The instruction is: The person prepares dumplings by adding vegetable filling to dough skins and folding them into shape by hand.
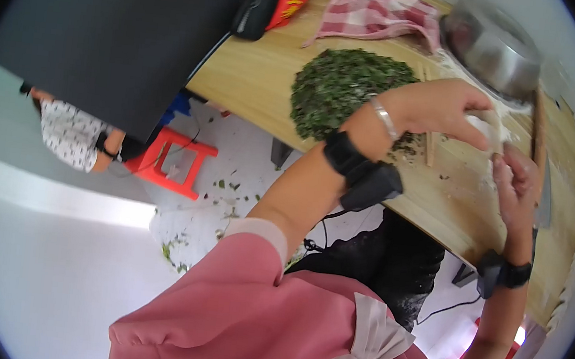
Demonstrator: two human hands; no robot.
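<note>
My left hand [442,110], with a silver bracelet at the wrist, curls its fingers around a white piece of dough [481,125] above the table. Just to the right, my right hand [517,177] is closed with thumb and fingertips pinched at the dough's lower edge. Part of the dough is hidden by the fingers. A large heap of chopped greens [343,87] lies left of my left hand, partly behind its wrist. Wooden chopsticks [431,150] rest beside the heap, passing beneath my left hand.
An upturned metal bowl [494,47] and a checked cloth [382,15] are at the back. A wooden rod [540,136] and a metal blade [546,196] lie right. A red stool [194,170] and another person's patterned sleeve [72,132] are left, with scraps on the floor.
</note>
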